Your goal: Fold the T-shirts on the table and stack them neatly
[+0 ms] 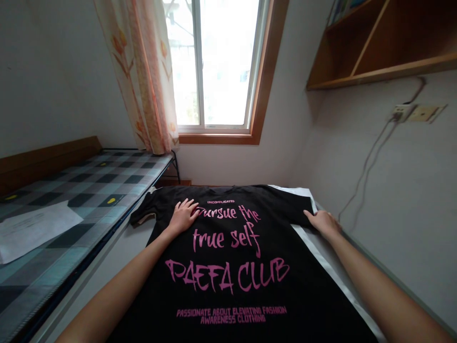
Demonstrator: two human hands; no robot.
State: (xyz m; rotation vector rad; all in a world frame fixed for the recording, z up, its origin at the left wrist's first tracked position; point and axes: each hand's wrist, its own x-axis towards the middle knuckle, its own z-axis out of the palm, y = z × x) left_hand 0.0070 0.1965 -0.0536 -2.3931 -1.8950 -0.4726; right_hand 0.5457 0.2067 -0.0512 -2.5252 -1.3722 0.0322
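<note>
A black T-shirt [221,257] with pink lettering lies spread front side up on a white surface [103,276], its collar toward the window. My left hand [183,215] rests flat on the chest of the shirt, fingers spread, beside the upper line of print. At the far right, my right hand [324,223] pinches the hem of the sleeve on that side, thumb on top. The left sleeve lies slightly bunched, its opening showing. The bottom hem of the shirt is out of view.
On the left is a bed with a checkered mattress [107,178] and a white paper [39,228] on it. A floral curtain [150,76] hangs beside the window [224,66]. A wooden shelf [357,62] and a socket with cables [402,113] are on the right wall.
</note>
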